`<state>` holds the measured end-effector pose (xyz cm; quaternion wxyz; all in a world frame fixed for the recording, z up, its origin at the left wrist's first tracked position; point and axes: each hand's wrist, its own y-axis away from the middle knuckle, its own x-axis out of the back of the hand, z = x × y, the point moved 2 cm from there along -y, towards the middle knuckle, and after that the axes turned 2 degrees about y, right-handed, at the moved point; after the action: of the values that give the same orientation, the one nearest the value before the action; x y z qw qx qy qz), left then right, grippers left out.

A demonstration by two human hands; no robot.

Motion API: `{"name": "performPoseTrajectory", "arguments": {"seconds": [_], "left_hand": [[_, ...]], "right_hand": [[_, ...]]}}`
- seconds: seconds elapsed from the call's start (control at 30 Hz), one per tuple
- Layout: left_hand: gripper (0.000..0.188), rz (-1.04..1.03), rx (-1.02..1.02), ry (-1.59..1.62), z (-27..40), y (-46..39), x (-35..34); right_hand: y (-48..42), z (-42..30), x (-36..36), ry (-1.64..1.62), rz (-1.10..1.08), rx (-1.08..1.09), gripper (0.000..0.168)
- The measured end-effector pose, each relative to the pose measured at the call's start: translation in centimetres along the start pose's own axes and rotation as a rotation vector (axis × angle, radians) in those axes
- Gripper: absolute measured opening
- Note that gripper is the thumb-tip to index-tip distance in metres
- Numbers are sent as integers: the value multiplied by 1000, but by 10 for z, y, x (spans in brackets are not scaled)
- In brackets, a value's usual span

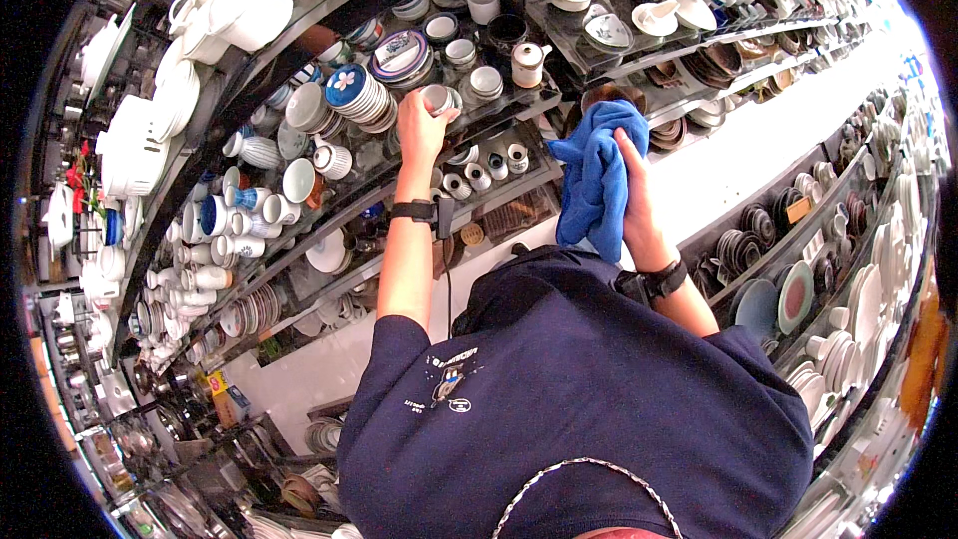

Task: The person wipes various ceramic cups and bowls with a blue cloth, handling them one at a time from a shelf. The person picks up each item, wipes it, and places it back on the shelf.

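Note:
My left hand [423, 127] grips a small white ceramic cup [436, 99] at the shelf, with the fingers around its side. Right of it, small white cups [486, 81] and a lidded white ceramic pot with a spout [528, 64] stand on the dark shelf. A stack of blue-rimmed plates [361, 93] is just left of my left hand. My right hand [640, 202] holds a bunched blue cloth [602, 172] in front of my body, beside the shelf's end.
Dark shelves [359, 180] carry crowded bowls, vases and plates on the left. Small vases [477, 176] stand on the tier below my left hand. Another shelf of crockery [599, 52] lies ahead on the right. Across the pale aisle floor [718, 202] are stacked plates [795, 296].

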<state>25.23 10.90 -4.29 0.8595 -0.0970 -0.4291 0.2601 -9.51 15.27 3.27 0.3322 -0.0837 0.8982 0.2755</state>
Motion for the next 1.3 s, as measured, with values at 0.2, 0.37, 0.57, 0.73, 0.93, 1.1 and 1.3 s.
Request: {"name": "performPoseTrajectory", "arguments": {"seconds": [0.2, 0.37, 0.57, 0.73, 0.93, 1.1, 1.3], "left_hand": [[50, 7, -84, -94, 1, -1, 1], [50, -16, -164, -173, 2, -5, 4], [48, -5, -179, -83, 0, -3, 6], [47, 90, -243, -27, -3, 1, 2], [51, 23, -42, -5, 4, 2, 3], [54, 35, -27, -45, -3, 1, 1], [54, 38, -113, -46, 0, -2, 4]], "right_hand": [[2, 1, -1, -22, 5, -14, 39], [0, 4, 1, 9, 46, 24, 39], [-1, 5, 4, 25, 19, 37, 40], [2, 3, -5, -22, 61, 46, 33], [4, 2, -6, -24, 77, 27, 33], [4, 3, -6, -7, 73, 28, 34], [3, 2, -6, 16, 69, 39, 34]]}}
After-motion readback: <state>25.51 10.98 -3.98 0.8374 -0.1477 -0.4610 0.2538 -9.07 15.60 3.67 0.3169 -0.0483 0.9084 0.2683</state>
